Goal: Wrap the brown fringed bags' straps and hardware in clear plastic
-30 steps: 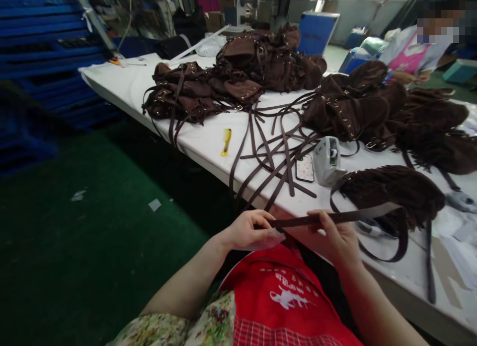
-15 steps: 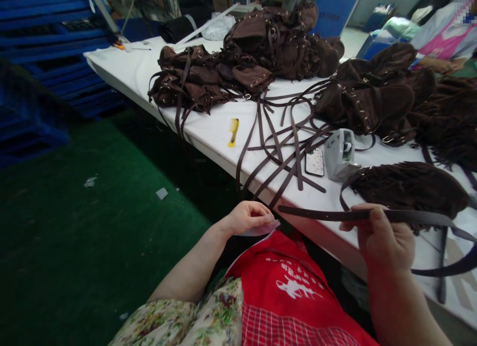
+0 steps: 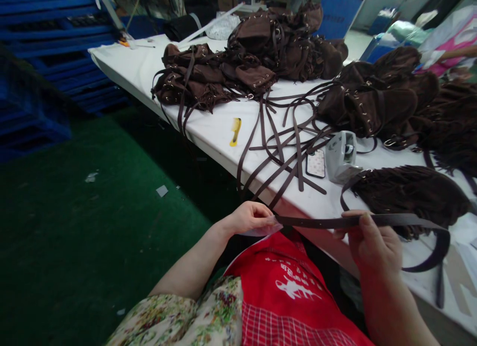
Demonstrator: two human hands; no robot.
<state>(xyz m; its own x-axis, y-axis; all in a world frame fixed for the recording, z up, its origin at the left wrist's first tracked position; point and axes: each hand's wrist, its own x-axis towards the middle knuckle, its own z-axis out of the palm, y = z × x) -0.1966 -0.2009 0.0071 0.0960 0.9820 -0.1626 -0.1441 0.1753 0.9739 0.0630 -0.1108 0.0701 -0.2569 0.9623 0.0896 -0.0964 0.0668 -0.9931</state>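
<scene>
A dark brown strap (image 3: 316, 221) runs level in front of my red apron (image 3: 290, 291). My right hand (image 3: 374, 244) is closed on it near its middle, thumb on top. My left hand (image 3: 251, 219) is pinched shut on a pale, thin white piece at the strap's left tip; the tip touches the fingers. To the right the strap loops round below a brown fringed bag (image 3: 410, 192) lying on the white table (image 3: 208, 132).
Loose brown straps (image 3: 283, 147) hang over the table edge. Also on it: piles of brown bags (image 3: 261, 53), a yellow comb (image 3: 235, 131), a phone (image 3: 315, 163), a grey-white tape dispenser (image 3: 342, 156). Green floor lies left, blue pallets (image 3: 44, 63) beyond. Another person's pink clothing (image 3: 456, 38) shows far right.
My right hand slid right along the strap, then came back a little. The strap's left end left my left hand's fingers half a second ago and now touches them again.
</scene>
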